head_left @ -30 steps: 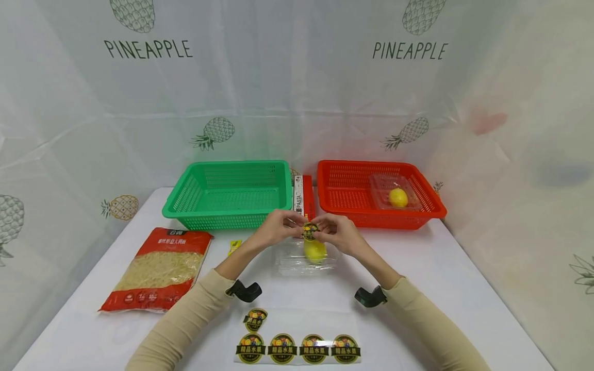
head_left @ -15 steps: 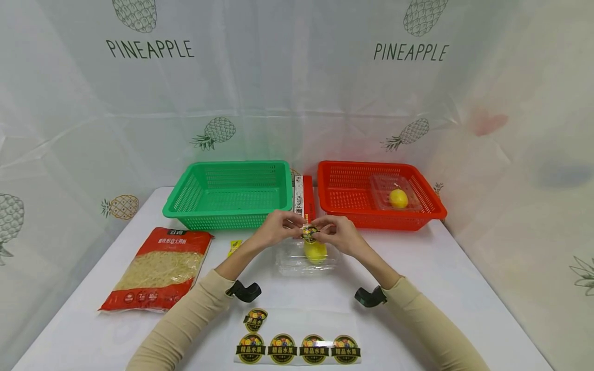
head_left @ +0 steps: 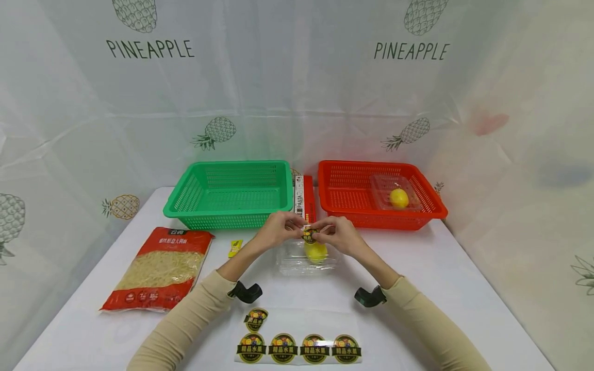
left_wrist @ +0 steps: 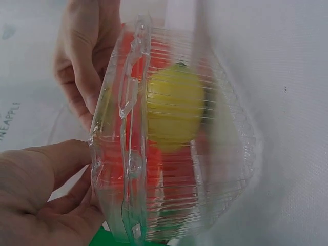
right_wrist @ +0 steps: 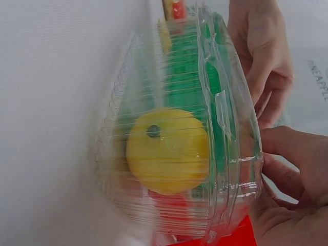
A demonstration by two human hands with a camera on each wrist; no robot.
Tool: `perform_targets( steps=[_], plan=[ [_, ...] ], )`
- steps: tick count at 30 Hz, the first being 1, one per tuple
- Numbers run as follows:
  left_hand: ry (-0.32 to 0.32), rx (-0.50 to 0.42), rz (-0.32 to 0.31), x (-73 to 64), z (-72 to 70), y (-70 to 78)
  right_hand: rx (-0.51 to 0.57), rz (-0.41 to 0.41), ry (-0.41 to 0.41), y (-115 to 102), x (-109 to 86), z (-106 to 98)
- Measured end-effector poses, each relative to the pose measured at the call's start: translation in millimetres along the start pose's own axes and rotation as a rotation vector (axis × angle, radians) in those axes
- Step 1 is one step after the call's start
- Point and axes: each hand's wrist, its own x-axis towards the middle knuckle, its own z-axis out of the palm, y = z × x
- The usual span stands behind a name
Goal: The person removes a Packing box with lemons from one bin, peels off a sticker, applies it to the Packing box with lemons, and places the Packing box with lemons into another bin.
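Observation:
A clear plastic clamshell box (head_left: 290,260) stands closed on the white table, with a yellow lemon (head_left: 316,253) inside. Over its lid, a round black-and-gold fruit sticker (head_left: 308,236) is pinched at its edges by both hands. My left hand (head_left: 278,229) has thumb and fingers at the sticker's left edge. The right hand (head_left: 341,234) covers part of its right side with thumb and forefinger. Seen from the left wrist, the left thumb (left_wrist: 64,156) is right at the lid. In the right wrist view the lemon (right_wrist: 169,151) shows through the ribbed wall; the sticker is hidden there.
A green basket (head_left: 227,219) and a red basket (head_left: 385,219), holding another boxed lemon (head_left: 398,198), stand behind, a pasta box (head_left: 308,198) between them. Left lie a pasta bag (head_left: 160,268) and a small yellow packet (head_left: 235,248). A sticker sheet (head_left: 320,319) lies in front.
The sticker has come slightly down towards the lid, and the right fingers cover more of it. The hands have otherwise barely moved; the box stays in place.

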Motion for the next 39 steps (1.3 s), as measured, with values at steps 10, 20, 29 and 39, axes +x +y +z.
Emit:
perform_targets(
  steps=[10,20,29,39],
  plan=[
    [0.002,0.010,0.003,-1.3,-0.8,1.7,0.021,-0.008,0.000,0.9,1.2,0.6],
    [0.007,0.011,-0.002,-1.5,-1.6,0.9,0.102,0.002,0.005,1.2,1.9,0.1],
    [0.007,0.012,0.005,-2.3,-1.7,1.7,0.084,0.031,-0.011,0.2,1.9,0.2],
    [0.000,0.024,0.011,-1.0,-1.0,-0.3,0.113,0.040,-0.022,-0.1,1.3,0.0]
  ],
)
